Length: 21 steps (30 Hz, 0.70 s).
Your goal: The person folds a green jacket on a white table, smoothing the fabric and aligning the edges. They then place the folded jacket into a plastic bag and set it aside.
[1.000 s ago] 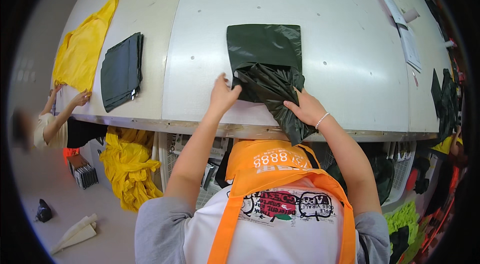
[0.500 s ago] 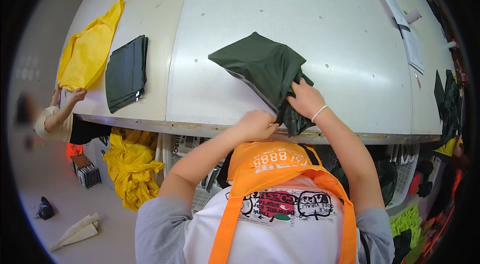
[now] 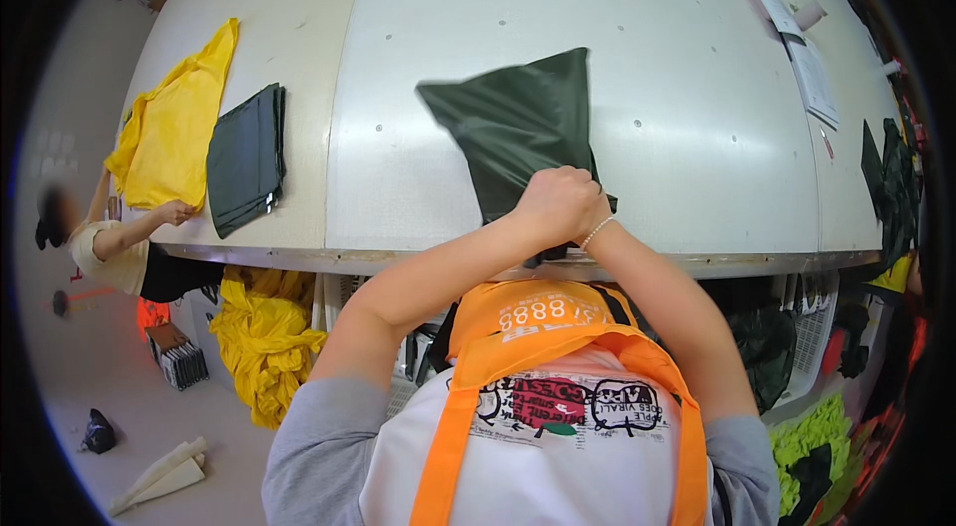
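My left hand (image 3: 558,199) is closed on the dark green sheet (image 3: 528,118) over the white table (image 3: 697,58), but my right hand (image 3: 597,211) is too hidden to tell.

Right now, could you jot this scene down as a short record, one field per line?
Left grip: curled, at the gathered end of a dark green glossy sheet
Right grip: partly hidden behind the left; beaded bracelet on the wrist
Worktable, left: yellow sheet, stack of dark green sheets
Worktable, right: white papers
Below: crumpled yellow material
Co-worker: at the yellow sheet
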Each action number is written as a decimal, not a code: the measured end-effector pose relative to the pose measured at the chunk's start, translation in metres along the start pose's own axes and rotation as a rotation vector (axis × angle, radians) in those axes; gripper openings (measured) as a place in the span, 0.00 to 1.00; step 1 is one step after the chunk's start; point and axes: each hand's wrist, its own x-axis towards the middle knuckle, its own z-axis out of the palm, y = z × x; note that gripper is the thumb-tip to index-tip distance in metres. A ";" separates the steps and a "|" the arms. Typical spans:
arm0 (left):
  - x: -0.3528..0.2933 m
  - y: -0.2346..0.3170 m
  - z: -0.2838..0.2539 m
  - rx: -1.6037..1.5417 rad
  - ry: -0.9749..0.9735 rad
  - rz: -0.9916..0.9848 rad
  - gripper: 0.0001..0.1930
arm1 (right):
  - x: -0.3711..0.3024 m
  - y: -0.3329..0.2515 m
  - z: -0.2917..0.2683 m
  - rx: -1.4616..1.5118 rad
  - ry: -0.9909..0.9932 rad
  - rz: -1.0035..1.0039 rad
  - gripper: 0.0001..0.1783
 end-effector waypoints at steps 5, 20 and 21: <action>-0.032 -0.037 -0.065 -0.203 0.316 0.116 0.31 | 0.005 0.025 -0.034 0.535 0.468 0.160 0.23; -0.076 -0.047 0.059 -0.766 0.267 -0.406 0.40 | 0.035 0.038 -0.073 0.464 0.539 0.342 0.16; -0.088 -0.063 0.092 -0.774 0.326 -0.425 0.39 | 0.044 0.025 -0.073 0.426 0.512 0.391 0.18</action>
